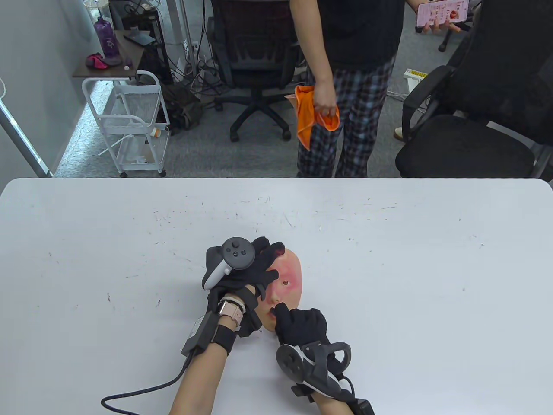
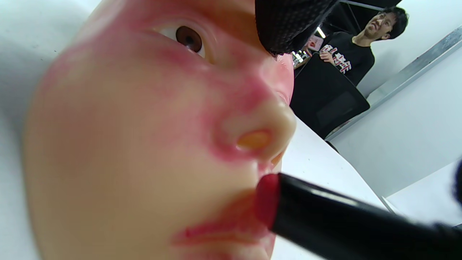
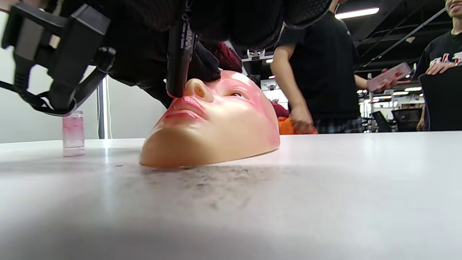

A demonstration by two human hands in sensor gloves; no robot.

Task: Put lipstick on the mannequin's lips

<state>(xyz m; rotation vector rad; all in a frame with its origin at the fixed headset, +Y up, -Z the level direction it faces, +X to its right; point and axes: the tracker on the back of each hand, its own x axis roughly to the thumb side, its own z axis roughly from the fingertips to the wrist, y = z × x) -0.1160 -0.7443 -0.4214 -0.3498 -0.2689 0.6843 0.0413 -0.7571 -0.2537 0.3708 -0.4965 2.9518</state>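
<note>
A flesh-coloured mannequin face (image 1: 288, 281) lies face-up on the white table (image 1: 389, 268), with red smears on its cheeks and lips. My left hand (image 1: 255, 268) rests on its forehead and left side and holds it down. My right hand (image 1: 298, 324) grips a black lipstick tube (image 3: 178, 54). The tube's red tip (image 2: 266, 198) touches the upper lip (image 3: 184, 103), just under the nose. The face fills the left wrist view (image 2: 126, 144), and it also shows in the right wrist view (image 3: 216, 126).
A small clear cap-like container (image 3: 73, 133) stands on the table left of the face in the right wrist view. A person with an orange cloth (image 1: 309, 112) stands behind the table's far edge. Office chairs (image 1: 471, 129) and a white cart (image 1: 129, 125) stand beyond it.
</note>
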